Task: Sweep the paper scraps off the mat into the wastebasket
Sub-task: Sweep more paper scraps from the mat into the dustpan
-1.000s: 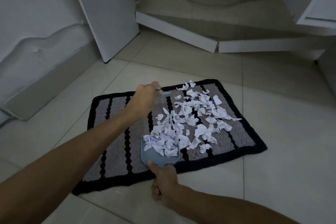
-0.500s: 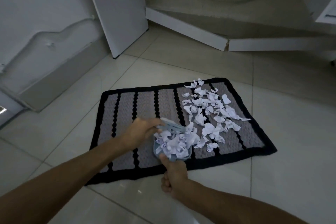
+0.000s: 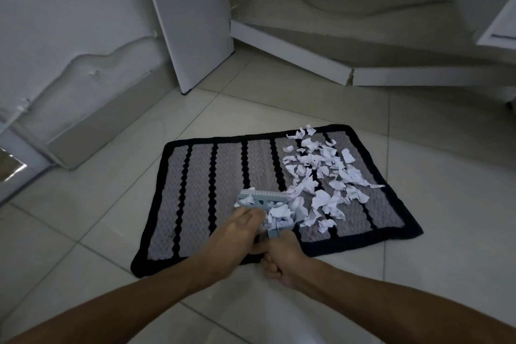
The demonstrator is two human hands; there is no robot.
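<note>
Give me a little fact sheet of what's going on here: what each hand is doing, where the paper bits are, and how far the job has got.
Left hand: holds the small brush, bristles at the scraps
Right hand: grips the dustpan handle
Dustpan: on the mat's near edge, partly filled with scraps
Paper scraps: most lie on the right part of the mat
Floor: pale tiles
Wastebasket: not in view
Progress: sweeping under way, nothing emptied yet
</note>
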